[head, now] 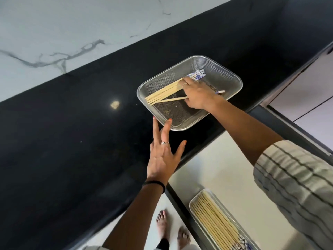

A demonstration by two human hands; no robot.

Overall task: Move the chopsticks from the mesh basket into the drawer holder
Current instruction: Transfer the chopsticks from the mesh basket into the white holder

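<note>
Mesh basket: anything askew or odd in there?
Yes. In the mesh basket, one chopstick lies at an angle to the neat bundle beside it, near the right hand. Small debris specks sit on the mesh floor.

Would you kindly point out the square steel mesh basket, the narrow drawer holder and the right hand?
Square steel mesh basket (227, 69): head view, far rim.
Narrow drawer holder (195, 196): head view, near-left rim.
Right hand (198, 93): head view, back of hand.

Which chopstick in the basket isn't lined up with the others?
The single chopstick lying slanted nearest the right hand's thumb. The other chopsticks lie side by side in a neat row in the mesh basket.
</note>
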